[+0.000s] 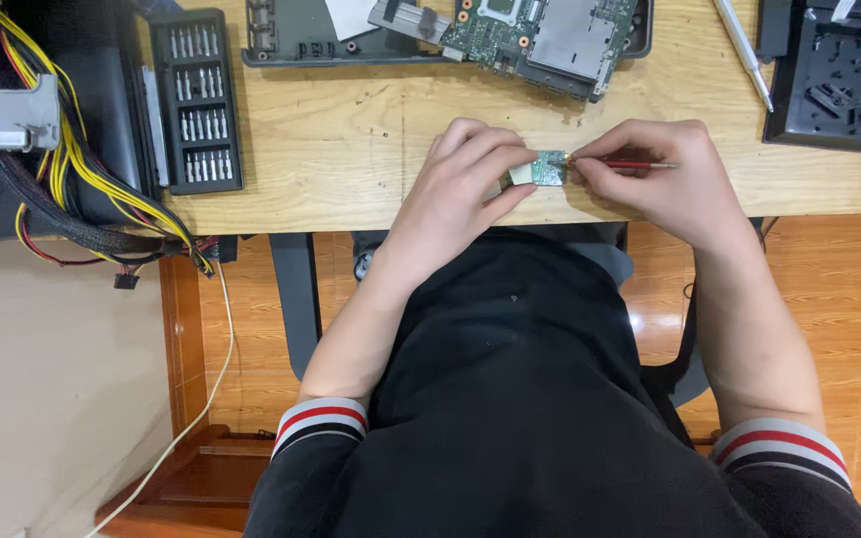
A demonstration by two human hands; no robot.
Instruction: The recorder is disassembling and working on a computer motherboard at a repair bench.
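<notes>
Left hand: the left hand (465,184) rests on the wooden worktop (351,139) near its front edge, fingers (495,159) curled and pinched together on a small green circuit board (548,167).
Small board: it sits between the two hands, held just above or on the worktop (I cannot tell which), with a pale whitish part at its left end under the left thumb.
Right hand: the right hand (650,174) has its fingers closed around a thin red-handled tool (630,164), gripped like a pen; the tool lies roughly level, its tip pointing left and meeting the right edge of the small board.
Bit case: an open black case of screwdriver bits (196,100) lies on the left part of the worktop, well apart from the hands.
Larger board: a green mainboard with a metal shield (550,40) sits in a dark grey casing (301,40) at the far edge, beyond the hands.
Black tray: a black plastic housing (839,80) lies at the far right; a slim white pen-like tool (744,50) lies slanted just beside it.
Cables: a bundle of yellow and black cables (82,169) hangs off the worktop's left end, beside a grey metal bracket (2,120).
Sleeves: both forearms are bare, the dark sleeves with red and white striped cuffs pushed up.
</notes>
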